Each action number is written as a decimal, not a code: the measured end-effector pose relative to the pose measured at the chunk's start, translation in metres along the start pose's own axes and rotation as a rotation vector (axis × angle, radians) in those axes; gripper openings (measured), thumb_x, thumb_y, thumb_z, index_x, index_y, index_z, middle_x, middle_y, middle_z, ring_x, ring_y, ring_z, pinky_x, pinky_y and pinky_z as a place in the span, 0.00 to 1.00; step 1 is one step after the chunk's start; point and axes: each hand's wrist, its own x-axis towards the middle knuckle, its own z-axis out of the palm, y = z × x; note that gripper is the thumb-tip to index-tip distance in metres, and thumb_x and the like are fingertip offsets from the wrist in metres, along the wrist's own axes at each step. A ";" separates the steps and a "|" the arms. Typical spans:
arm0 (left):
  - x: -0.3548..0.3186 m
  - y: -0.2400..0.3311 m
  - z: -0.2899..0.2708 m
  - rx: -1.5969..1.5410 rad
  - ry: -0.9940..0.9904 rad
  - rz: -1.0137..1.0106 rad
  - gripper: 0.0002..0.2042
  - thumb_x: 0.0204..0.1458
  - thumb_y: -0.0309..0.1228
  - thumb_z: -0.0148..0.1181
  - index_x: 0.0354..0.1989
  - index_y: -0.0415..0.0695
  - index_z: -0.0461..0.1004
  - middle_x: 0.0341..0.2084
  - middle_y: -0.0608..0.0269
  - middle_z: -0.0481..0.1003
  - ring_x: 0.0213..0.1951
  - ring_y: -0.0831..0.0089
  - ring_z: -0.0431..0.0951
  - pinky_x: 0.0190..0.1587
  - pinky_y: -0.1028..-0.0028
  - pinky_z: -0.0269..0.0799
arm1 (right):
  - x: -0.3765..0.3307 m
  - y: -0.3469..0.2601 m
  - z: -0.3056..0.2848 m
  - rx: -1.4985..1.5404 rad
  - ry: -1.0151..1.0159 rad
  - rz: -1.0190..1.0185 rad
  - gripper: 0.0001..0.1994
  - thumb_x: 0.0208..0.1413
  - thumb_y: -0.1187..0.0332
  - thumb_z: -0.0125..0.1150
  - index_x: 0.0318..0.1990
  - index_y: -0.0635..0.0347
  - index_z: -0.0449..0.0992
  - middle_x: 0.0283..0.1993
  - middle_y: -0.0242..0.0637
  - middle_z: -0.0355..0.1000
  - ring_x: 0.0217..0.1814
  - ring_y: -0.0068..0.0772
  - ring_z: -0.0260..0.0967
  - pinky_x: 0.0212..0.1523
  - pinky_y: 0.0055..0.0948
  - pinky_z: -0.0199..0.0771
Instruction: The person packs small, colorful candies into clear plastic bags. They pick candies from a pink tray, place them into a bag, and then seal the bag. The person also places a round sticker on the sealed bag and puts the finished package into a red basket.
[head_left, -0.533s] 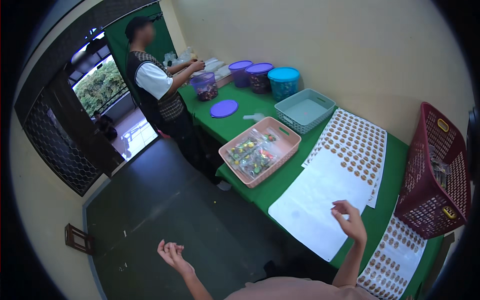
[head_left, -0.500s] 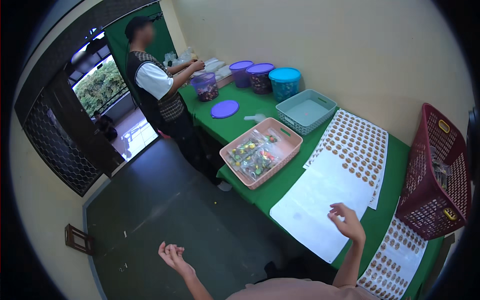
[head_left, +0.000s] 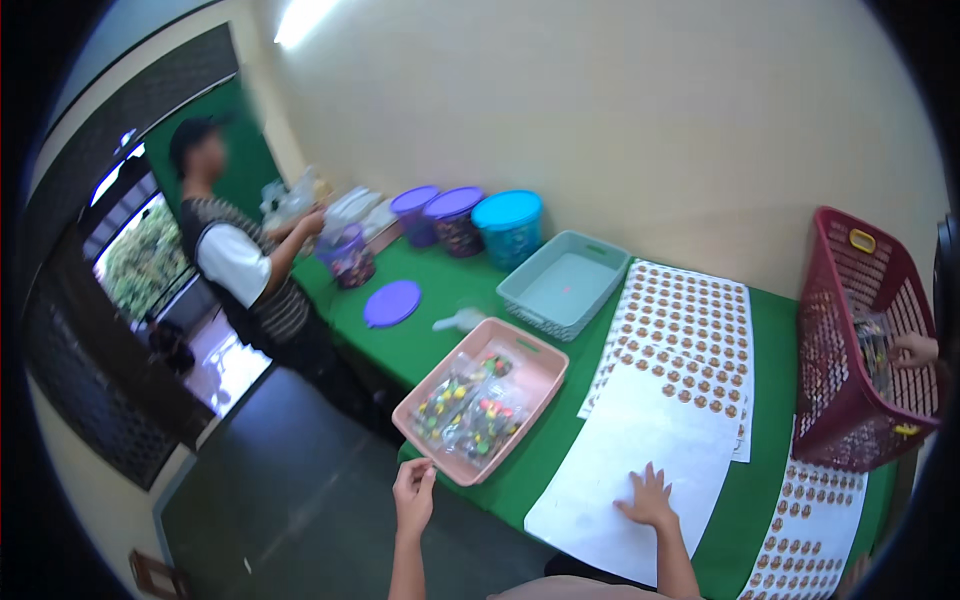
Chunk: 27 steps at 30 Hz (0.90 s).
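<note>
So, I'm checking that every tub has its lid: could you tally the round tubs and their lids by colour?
Purple tubs: 3
Blue tub: 1
Purple lids, one lying loose: 3
Blue lid: 1
Total: 8

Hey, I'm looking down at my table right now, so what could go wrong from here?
The pink basket sits at the edge of the green table, close to your left hand, so a bump might tip it and drop its bags.

Your right hand is spread over the white sheet; sliding it may crease the paper.

The purple tub stands open, its lid lying apart, so a knock could spill it.
</note>
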 end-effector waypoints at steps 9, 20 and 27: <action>0.117 -0.097 0.070 0.941 -0.179 0.289 0.29 0.36 0.29 0.52 0.51 0.40 0.53 0.53 0.49 0.49 0.55 0.49 0.44 0.53 0.54 0.38 | 0.024 -0.005 -0.033 0.140 0.157 0.027 0.27 0.41 0.52 0.52 0.46 0.62 0.61 0.53 0.53 0.49 0.57 0.51 0.42 0.54 0.50 0.41; 0.188 -0.095 0.038 0.948 -0.527 0.391 0.30 0.29 0.38 0.62 0.42 0.40 0.57 0.33 0.54 0.63 0.38 0.59 0.64 0.41 0.63 0.58 | 0.137 -0.005 -0.012 0.003 0.940 0.331 0.27 0.42 0.59 0.51 0.48 0.67 0.57 0.56 0.53 0.46 0.60 0.52 0.38 0.57 0.48 0.34; 0.232 -0.044 0.024 0.528 -0.726 -0.062 0.20 0.42 0.38 0.56 0.40 0.39 0.63 0.33 0.54 0.67 0.35 0.67 0.67 0.35 0.68 0.63 | 0.156 0.004 -0.042 0.171 1.034 0.662 0.22 0.40 0.60 0.52 0.46 0.54 0.64 0.40 0.38 0.58 0.41 0.38 0.53 0.42 0.38 0.48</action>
